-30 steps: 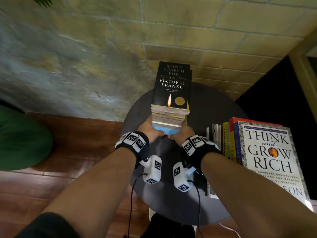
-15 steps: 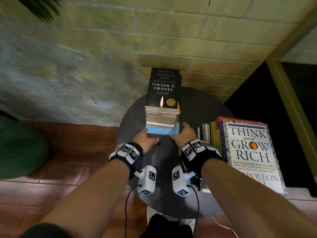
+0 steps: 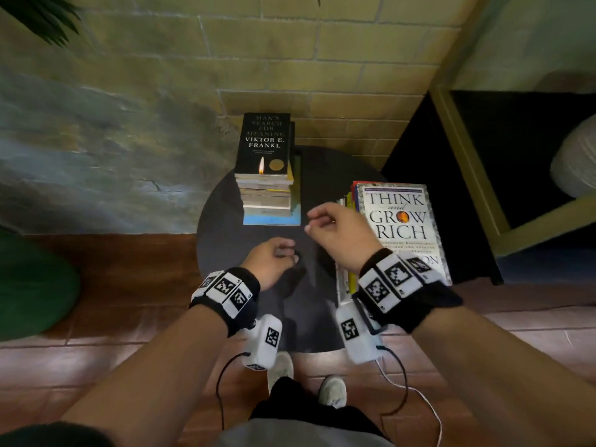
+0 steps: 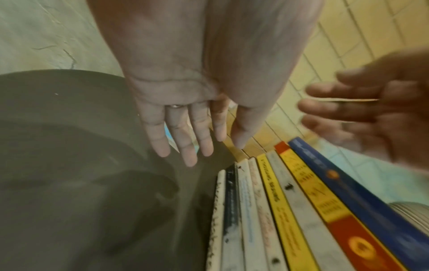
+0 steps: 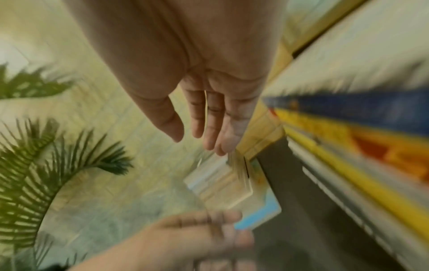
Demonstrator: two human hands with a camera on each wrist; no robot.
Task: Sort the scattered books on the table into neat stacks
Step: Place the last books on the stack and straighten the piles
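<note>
A stack of books (image 3: 267, 195), topped by a black paperback (image 3: 265, 143), stands at the back of the round dark table (image 3: 225, 227). A second stack (image 3: 398, 221) with a white cover on top lies at the table's right; its coloured spines (image 4: 301, 210) show in the left wrist view. My left hand (image 3: 274, 258) hovers over the table in front of the first stack, fingers relaxed (image 4: 185, 146), holding nothing. My right hand (image 3: 329, 227) is raised between the two stacks, fingers loose (image 5: 209, 128) and empty. The right wrist view is blurred.
A brick wall (image 3: 290, 59) rises right behind the table. A dark opening with a yellow frame (image 3: 467, 188) lies to the right, a green cushion (image 3: 32, 285) to the left. Plant fronds (image 5: 46, 155) hang at the left. My feet (image 3: 306, 382) stand on wooden floor.
Both hands have let go of the base of the left stack and drawn back toward me. The right hand has lifted and moved right. The stack stays where it was set.
</note>
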